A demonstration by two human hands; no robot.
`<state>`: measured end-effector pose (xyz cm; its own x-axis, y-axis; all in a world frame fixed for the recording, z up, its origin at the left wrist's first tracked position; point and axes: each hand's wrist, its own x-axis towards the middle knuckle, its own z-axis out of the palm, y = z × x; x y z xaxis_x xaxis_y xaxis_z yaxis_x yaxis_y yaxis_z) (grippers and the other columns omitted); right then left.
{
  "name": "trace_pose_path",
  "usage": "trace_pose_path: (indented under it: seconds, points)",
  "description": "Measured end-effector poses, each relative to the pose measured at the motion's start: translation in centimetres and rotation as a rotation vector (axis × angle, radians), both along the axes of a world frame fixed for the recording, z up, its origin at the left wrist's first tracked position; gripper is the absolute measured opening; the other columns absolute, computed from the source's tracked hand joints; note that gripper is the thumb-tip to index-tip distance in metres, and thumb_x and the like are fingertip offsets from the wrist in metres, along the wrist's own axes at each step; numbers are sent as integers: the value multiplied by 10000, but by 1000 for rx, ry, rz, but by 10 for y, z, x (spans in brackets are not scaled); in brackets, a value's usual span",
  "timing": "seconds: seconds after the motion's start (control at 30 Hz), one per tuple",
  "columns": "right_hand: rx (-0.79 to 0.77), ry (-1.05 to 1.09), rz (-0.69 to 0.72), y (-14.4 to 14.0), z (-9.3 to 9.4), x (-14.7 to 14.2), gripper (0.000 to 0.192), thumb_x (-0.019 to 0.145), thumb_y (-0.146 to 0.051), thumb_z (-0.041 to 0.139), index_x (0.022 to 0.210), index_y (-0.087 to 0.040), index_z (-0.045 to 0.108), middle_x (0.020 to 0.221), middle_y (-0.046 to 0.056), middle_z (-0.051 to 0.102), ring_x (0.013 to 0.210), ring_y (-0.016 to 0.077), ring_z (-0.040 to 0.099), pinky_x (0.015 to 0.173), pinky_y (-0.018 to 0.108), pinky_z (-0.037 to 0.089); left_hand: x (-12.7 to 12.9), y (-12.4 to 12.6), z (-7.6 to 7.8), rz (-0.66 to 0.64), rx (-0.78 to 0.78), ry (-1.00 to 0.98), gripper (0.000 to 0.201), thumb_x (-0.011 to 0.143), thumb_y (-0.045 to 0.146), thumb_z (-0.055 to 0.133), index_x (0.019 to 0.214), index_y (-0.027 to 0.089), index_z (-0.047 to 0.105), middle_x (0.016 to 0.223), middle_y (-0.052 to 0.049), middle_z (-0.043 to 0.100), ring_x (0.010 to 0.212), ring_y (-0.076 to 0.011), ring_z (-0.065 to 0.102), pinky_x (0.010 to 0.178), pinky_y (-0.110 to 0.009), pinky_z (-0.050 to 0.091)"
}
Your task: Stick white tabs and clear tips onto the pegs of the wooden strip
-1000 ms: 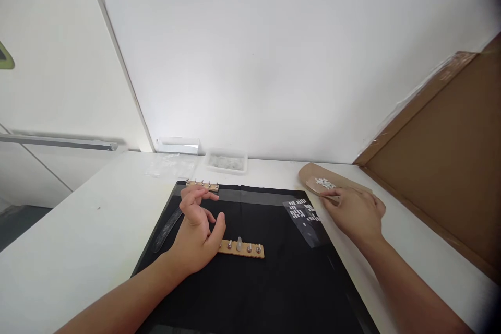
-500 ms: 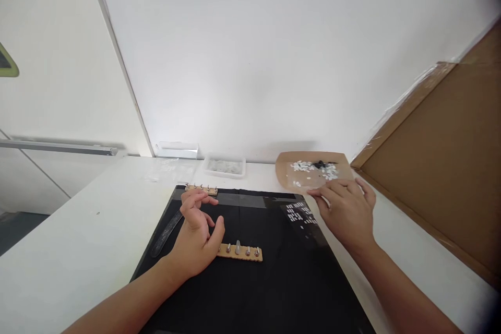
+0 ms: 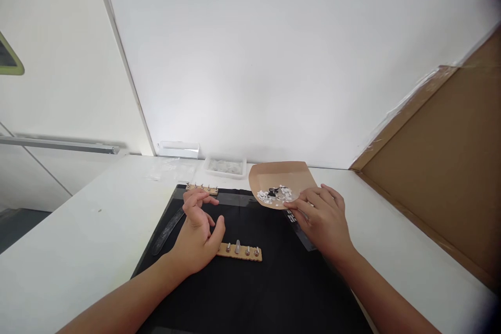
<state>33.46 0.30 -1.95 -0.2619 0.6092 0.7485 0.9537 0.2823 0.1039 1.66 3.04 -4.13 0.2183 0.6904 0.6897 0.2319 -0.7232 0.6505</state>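
Observation:
My right hand [image 3: 323, 219] grips the near edge of a brown card piece [image 3: 282, 177] that carries a heap of small white bits [image 3: 274, 194] and is lifted over the far right of the black mat [image 3: 254, 287]. My left hand [image 3: 198, 240] rests on the mat, its thumb against the left end of a wooden strip [image 3: 240, 251] studded with metal pegs and one pale tip. Its fingers are curled and loose, holding nothing. A second pegged strip [image 3: 202, 188] lies at the mat's far edge.
A dark film sheet with white marks [image 3: 299, 232] lies partly under my right hand. A curved dark strip [image 3: 168, 229] lies at the mat's left. A clear tray [image 3: 225, 166] and plastic bags [image 3: 172, 169] sit by the wall. A cardboard panel [image 3: 446, 167] leans at right.
My right hand has carried the brown card with the white bits leftward, from the table's right side to above the mat's far right. My left hand has stayed put.

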Motion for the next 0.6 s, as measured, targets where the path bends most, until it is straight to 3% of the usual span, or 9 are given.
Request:
trace_pose_path:
  seconds: [0.13,0.33,0.6]
  points:
    - [-46,20,38,2,-2,5,162,1026,-261,651,913,-281,766,819,14,716,875,233,662,1041,465,424,0,0,-1,7,-8,-4,601,914,81,625,1348,306,275,1407,-140,307,1133,-235,634,591,-267,600]
    - [-107,64,96,4,-4,15,119,1052,-293,626,1010,-260,733,974,18,793,945,228,729,918,394,454,0,1,-3,9,-12,-7,615,912,78,623,1365,307,275,1400,-139,316,1136,-239,642,585,-266,604]
    - [-172,10,134,5,-3,19,191,1070,-238,563,1071,-256,754,1065,41,801,996,239,734,868,380,493,-1,1,-3,14,-3,4,619,907,76,630,1362,299,274,1409,-151,307,1163,-250,621,591,-270,604]
